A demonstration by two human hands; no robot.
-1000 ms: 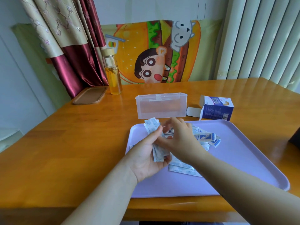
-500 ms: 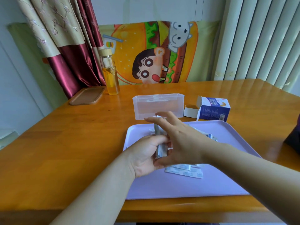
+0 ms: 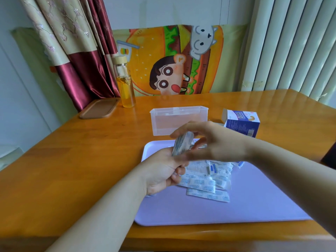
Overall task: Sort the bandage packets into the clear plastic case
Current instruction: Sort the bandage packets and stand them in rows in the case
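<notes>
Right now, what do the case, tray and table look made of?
The case: clear, faintly frosted plastic; the table shows through its walls. The tray: lilac, matte, probably plastic, with a smooth moulded rim. The table: wood under glossy varnish, going by grain and bright glare.

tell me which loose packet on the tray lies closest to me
The long packet lying flat at the pile's near edge on the purple tray; the other loose packets overlap in a heap behind it.
</notes>
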